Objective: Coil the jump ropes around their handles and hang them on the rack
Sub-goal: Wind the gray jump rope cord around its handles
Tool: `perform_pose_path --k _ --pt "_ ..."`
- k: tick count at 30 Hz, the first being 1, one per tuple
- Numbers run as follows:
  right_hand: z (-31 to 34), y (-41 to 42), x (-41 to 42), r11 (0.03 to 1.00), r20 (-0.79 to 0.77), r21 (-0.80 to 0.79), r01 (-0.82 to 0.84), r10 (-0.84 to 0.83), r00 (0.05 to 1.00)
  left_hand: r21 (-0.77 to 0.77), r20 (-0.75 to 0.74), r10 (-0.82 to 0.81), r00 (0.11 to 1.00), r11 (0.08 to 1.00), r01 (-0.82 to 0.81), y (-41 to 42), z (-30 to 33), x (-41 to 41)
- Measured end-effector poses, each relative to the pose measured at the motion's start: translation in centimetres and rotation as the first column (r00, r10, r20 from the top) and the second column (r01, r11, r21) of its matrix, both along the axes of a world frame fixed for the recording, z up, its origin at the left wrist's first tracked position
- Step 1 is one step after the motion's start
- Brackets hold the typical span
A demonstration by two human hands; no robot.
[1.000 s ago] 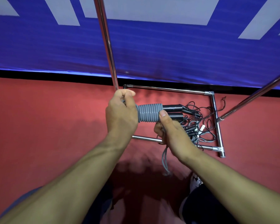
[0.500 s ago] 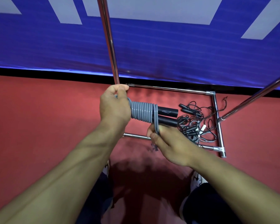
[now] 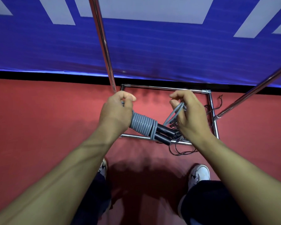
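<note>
A grey jump rope (image 3: pixel 143 125) is wound in tight coils round its two black handles (image 3: pixel 165 133), which lie side by side and slant down to the right. My left hand (image 3: pixel 116 111) grips the upper left end of the bundle. My right hand (image 3: pixel 189 114) pinches the loose grey rope end, a doubled strand running up from the coils. Both hands are above the chrome rack base (image 3: pixel 212 111) on the red floor. More black jump ropes (image 3: pixel 183 150) lie tangled inside the base, mostly hidden by my right hand.
Two chrome rack poles rise from the base: one (image 3: pixel 102 44) at centre left, one (image 3: pixel 253 93) slanting off to the right. A blue and white wall banner (image 3: pixel 152 51) stands behind. My two white shoes (image 3: pixel 199 174) stand on the red floor below.
My right hand has come up from under the handles, lifting the loose rope end above the bundle. The bundle's right end has tilted downward. My left hand has kept its grip.
</note>
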State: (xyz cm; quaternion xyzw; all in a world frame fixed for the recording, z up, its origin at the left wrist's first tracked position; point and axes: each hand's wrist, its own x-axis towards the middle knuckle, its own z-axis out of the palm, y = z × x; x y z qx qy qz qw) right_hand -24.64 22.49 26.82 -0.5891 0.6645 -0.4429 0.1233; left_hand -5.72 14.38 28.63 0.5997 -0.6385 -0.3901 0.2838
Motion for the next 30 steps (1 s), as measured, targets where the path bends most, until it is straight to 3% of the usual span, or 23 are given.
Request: perform_pose_path --k 3,6,9,12,15,17,19,21,23,25,27,30 --pt "0.3 0.4 0.8 0.999 -0.006 -0.022 -0.033 0.033 0.999 -0.149 0.125 0.100 0.987 0.985 -0.081 0.2 0.1 -0.1" --pt "0.9 1.3 1.8 0.988 -0.195 -0.056 -0.147 0.134 0.972 -0.271 0.022 0.256 0.966 0.932 -0.241 -0.1 0.3 -0.1" --pt "0.8 2.5 3.5 0.977 -0.216 0.061 -0.204 0.213 0.953 -0.178 -0.153 0.379 0.913 0.898 -0.402 -1.2 0.0 0.1" --pt "-0.4 3.1 4.7 0.967 -0.215 0.167 -0.191 0.225 0.950 -0.067 -0.232 0.459 0.858 0.872 -0.484 -1.8 -0.6 0.3" --pt "-1.2 2.6 5.2 0.955 0.078 0.244 -0.167 0.152 0.985 0.012 -0.324 0.495 0.806 0.854 -0.519 -1.8 -0.8 0.2" --pt "-1.3 1.9 5.2 0.906 0.293 0.362 -0.219 0.112 0.950 0.007 -0.330 0.482 0.812 0.861 -0.509 -1.8 -0.7 0.2" --pt "-1.2 1.6 5.2 0.819 0.366 0.495 -0.289 0.105 0.925 -0.005 -0.319 0.478 0.818 0.863 -0.506 -1.8 -0.7 0.3" --pt "-1.0 1.6 5.6 0.706 0.495 0.576 -0.412 0.099 0.863 0.008 -0.334 0.477 0.813 0.864 -0.504 -1.6 -0.5 0.2" --pt "-1.0 1.5 6.1 0.683 0.644 0.537 -0.496 0.049 0.764 0.017 -0.341 0.469 0.815 0.870 -0.493 -1.5 -0.5 -0.1" --pt "-1.0 1.3 6.2 0.775 0.681 0.469 -0.424 -0.011 0.732 0.079 -0.359 0.484 0.798 0.868 -0.490 -1.4 -0.6 -0.3" --pt "-1.1 1.3 5.8 0.864 0.614 0.411 -0.291 -0.027 0.789 0.177 -0.391 0.512 0.765 0.857 -0.483 -1.4 -0.7 -0.5" --pt "-0.8 1.7 5.7 0.908 0.512 0.356 -0.219 0.006 0.859 0.264 -0.411 0.544 0.732 0.839 -0.475 -1.4 -0.6 -0.5"
